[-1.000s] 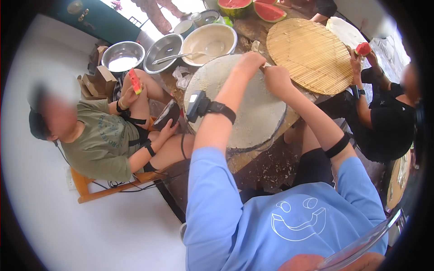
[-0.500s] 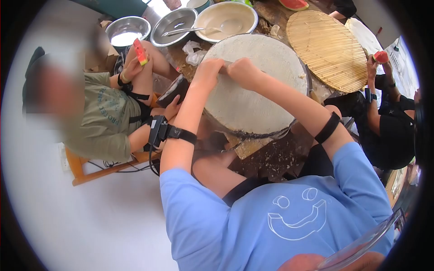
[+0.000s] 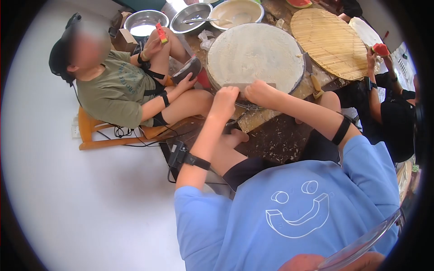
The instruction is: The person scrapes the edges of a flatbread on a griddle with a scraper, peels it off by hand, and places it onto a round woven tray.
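A large round disc (image 3: pixel 255 54) with a pale, floury-looking top lies before me. Both my hands are at its near edge, side by side and close together. Between and beyond them shows a thin flat scraper (image 3: pixel 271 85), lying across the near part of the disc. My left hand (image 3: pixel 226 100) is closed on the scraper's left end. My right hand (image 3: pixel 261 93) grips it further right, fingers wrapped over it. The fingertips of both hands are partly hidden.
Metal bowls (image 3: pixel 146 23) and a cream basin (image 3: pixel 237 13) stand behind the disc. A round slatted mat (image 3: pixel 329 44) lies at right, near a wooden-handled tool (image 3: pixel 316 85). A person at left and another at right hold watermelon pieces.
Both my hands, closed on the scraper, have moved from the far middle of the disc toward me to its near edge. The camera view has shifted slightly.
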Action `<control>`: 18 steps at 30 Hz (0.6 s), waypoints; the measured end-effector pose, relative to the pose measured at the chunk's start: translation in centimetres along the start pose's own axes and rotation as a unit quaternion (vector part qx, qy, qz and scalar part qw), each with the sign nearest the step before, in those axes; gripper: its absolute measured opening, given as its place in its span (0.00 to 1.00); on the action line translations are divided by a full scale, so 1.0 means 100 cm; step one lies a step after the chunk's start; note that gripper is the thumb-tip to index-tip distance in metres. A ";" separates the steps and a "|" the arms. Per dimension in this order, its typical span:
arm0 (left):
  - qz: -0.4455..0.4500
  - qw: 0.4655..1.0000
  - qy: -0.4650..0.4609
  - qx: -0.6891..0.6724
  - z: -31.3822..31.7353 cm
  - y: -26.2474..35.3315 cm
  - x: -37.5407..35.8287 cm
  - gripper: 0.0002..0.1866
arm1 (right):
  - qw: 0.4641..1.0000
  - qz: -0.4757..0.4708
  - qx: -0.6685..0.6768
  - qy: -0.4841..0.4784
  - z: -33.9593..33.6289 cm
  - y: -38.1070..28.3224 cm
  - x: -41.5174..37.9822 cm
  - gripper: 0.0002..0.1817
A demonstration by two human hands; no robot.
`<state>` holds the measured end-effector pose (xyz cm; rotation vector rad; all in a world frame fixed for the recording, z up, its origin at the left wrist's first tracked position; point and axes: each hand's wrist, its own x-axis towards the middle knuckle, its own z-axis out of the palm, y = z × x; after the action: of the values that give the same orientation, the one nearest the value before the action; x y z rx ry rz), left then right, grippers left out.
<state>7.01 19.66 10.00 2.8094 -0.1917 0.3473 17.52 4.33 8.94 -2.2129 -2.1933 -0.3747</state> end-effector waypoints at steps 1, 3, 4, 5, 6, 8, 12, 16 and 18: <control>0.008 1.000 0.007 0.000 0.001 0.012 -0.003 0.10 | 1.000 -0.003 -0.002 -0.009 0.002 -0.003 -0.010 0.00; 0.001 1.000 -0.009 -0.004 0.005 0.034 -0.009 0.08 | 0.999 0.000 0.023 0.029 0.003 -0.007 -0.033 0.00; 0.003 1.000 -0.006 -0.015 0.007 0.044 -0.010 0.07 | 0.998 -0.001 0.036 0.046 0.003 -0.008 -0.044 0.01; 0.005 1.000 -0.002 -0.026 0.010 0.053 -0.011 0.05 | 0.998 0.010 0.053 0.022 0.003 -0.008 -0.055 0.02; 0.011 0.999 0.009 -0.037 0.011 0.063 -0.012 0.05 | 0.997 0.019 0.070 -0.003 -0.002 -0.008 -0.065 0.03; 0.017 0.999 0.000 -0.047 0.014 0.083 -0.007 0.05 | 0.991 0.043 0.119 -0.044 -0.014 -0.002 -0.084 0.05; -0.020 0.998 -0.037 -0.051 0.023 0.113 0.028 0.05 | 0.976 0.109 0.181 -0.056 -0.054 0.042 -0.116 0.06; -0.050 0.998 -0.003 -0.043 0.024 0.108 0.070 0.07 | 0.967 0.166 0.192 -0.010 -0.048 0.091 -0.102 0.08; -0.080 0.995 0.015 -0.059 0.029 0.088 0.077 0.09 | 0.971 0.152 0.183 -0.011 -0.032 0.106 -0.079 0.12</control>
<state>13.57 9.70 11.83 2.6794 0.0206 0.3292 27.42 -4.25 12.48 -2.2862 -1.7137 0.0584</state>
